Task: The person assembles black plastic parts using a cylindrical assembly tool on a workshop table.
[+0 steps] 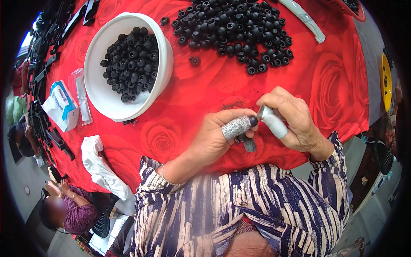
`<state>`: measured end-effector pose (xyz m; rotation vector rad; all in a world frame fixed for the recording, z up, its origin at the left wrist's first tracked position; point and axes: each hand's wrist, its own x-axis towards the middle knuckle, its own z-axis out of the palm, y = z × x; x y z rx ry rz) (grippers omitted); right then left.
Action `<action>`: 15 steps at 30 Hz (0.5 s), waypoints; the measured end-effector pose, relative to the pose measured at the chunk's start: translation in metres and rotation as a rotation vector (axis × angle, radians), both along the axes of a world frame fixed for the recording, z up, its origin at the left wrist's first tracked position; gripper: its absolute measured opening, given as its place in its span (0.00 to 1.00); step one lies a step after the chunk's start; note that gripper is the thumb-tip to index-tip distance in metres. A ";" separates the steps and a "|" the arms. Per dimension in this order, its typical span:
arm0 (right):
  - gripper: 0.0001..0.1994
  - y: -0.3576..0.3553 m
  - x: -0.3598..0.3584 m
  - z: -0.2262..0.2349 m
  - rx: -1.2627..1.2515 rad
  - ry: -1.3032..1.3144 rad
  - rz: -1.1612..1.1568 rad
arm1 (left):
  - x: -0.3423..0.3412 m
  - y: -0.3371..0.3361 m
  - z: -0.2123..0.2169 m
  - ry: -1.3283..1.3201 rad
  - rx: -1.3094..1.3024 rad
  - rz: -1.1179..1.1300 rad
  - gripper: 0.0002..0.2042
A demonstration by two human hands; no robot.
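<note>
My left hand pinches a small black round rubber part between thumb and fingers that wear grey knitted finger covers. My right hand, also with a grey finger cover, grips a small blade-like tool whose tip meets that part. Both hands hover over a table covered with a red rose-patterned cloth, close to its near edge. Above them lies a loose heap of the same black parts. A white bowl to the upper left holds more black parts.
A white packet and a clear plastic sleeve lie left of the bowl. A white cloth hangs over the near edge. Long black plastic pieces line the left side. Another person sits at lower left. A red basket stands at top right.
</note>
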<state>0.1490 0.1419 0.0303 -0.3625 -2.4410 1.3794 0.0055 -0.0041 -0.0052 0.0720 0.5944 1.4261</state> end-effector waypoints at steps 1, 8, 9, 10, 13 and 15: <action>0.12 -0.001 0.000 -0.001 0.013 -0.004 -0.004 | 0.001 0.000 0.000 -0.003 -0.001 -0.002 0.13; 0.12 0.001 0.001 -0.002 0.032 -0.029 0.048 | 0.000 0.000 0.000 0.009 -0.012 -0.015 0.13; 0.12 0.001 0.001 -0.003 0.039 -0.024 0.048 | 0.000 0.000 0.000 0.012 -0.009 -0.017 0.13; 0.13 0.001 0.002 -0.003 0.046 -0.019 0.047 | 0.000 0.001 -0.001 0.012 -0.007 -0.020 0.13; 0.12 0.002 0.001 -0.002 0.036 -0.032 0.052 | -0.001 -0.001 -0.002 0.025 -0.010 -0.039 0.13; 0.12 0.002 0.001 -0.002 0.037 -0.017 0.075 | -0.001 0.000 -0.001 -0.004 -0.028 -0.012 0.13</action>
